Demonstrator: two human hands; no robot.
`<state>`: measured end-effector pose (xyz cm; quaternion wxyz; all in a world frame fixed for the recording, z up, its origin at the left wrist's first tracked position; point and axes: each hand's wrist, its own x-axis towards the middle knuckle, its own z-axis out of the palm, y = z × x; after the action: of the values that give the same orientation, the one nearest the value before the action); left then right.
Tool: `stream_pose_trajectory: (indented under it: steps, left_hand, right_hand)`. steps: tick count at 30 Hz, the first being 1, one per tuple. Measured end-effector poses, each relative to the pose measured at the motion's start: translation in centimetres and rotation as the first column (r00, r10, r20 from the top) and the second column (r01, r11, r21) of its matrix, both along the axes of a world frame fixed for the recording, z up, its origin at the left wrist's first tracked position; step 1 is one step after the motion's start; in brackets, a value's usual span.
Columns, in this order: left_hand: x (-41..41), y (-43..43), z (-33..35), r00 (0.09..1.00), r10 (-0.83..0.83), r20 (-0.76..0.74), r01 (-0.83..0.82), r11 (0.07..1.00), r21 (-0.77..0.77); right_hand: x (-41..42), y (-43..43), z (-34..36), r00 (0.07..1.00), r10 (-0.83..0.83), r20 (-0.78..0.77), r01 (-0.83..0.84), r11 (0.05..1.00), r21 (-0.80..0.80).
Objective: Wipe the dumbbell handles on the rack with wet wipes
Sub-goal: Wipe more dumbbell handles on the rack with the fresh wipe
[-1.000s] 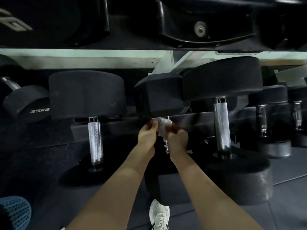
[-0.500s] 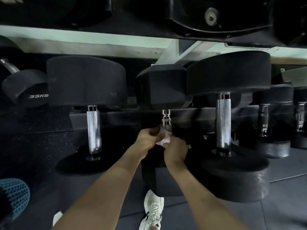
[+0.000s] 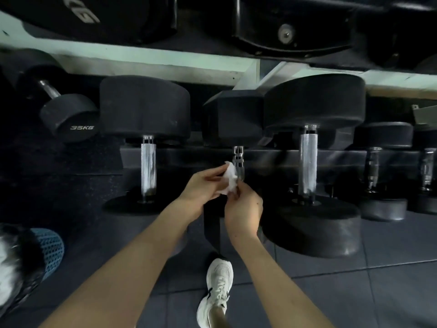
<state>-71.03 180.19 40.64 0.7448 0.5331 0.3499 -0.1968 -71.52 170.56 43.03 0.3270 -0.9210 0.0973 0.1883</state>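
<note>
**Item 1. Wet wipe** (image 3: pixel 230 179): white and crumpled, held before the lower tier of the rack (image 3: pixel 260 159), just at 9 o'clock of the centre handle (image 3: pixel 238 162). Contact with the steel cannot be confirmed.

**Item 2. Left hand** (image 3: pixel 201 188): closed on the wipe, with thumb and fingers pinching its upper part.

**Item 3. Right hand** (image 3: pixel 243 209): at 5 o'clock of the wipe, with fingertips pinching its lower edge.

**Item 4. Centre handle:** a short ringed chrome bar below a hex head (image 3: pixel 234 117). Only its upper part shows.

**Item 5. Other handles:**
- Left knurled handle (image 3: pixel 148 169), at 9 o'clock of the hands.
- Right knurled handle (image 3: pixel 308 164), thicker, at 3 o'clock.
- Far handles (image 3: pixel 372 166), dimmer, further toward 3 o'clock.

**Step in hand (judged):** the centre handle is being wiped. Both hands appear to be re-gripping or refolding the wipe beside the bar.

**Next move (judged):** wrap the wipe round the bar and run it along the full length, including the covered lower part. Then carry on to a neighbouring handle.

**Hidden or unclear:**
- The centre bar's lower part and lower head sit behind the hands and forearms.
- The upper tier is cut off at 12 o'clock.
- The blue mesh object (image 3: pixel 47 247) at 8 o'clock is blurred and cropped, so its identity cannot be told.
- No wipe packet is in view.
- Nothing shows which handles are already clean.

**Also present:**
- 35KG dumbbell (image 3: pixel 71 117), at 10 o'clock.
- White shoe (image 3: pixel 218 287) on the floor, at 6 o'clock.
</note>
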Motion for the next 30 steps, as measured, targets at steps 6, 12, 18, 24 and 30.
stream_pose_trajectory:
  steps: [6,12,18,24,30]
  left_hand:
    - [-2.4,0.6,8.6,0.996,0.050,0.067,-0.058,0.990,0.128]
    - [-1.7,-3.0,14.7,0.984,-0.113,0.139,0.055,0.930,0.364]
    - [0.0,-9.8,16.2,0.967,-0.214,0.141,0.091,0.800,0.592]
    - [1.0,-18.0,16.6,0.935,-0.350,0.063,0.192,0.646,0.739]
    - [1.4,-25.3,16.6,0.954,-0.296,0.053,0.144,0.604,0.784]
  right_hand:
    - [-0.9,-3.4,8.6,0.999,0.036,-0.002,-0.034,0.950,0.311]
    - [0.8,-9.1,13.3,0.995,0.076,0.067,-0.093,0.946,0.309]
    - [3.3,-16.0,14.9,0.996,0.013,0.086,-0.042,0.935,0.352]
    - [4.0,-24.4,14.4,0.995,-0.041,0.087,0.000,0.907,0.421]
    - [5.5,-32.1,13.8,0.996,0.069,0.061,-0.087,0.916,0.391]
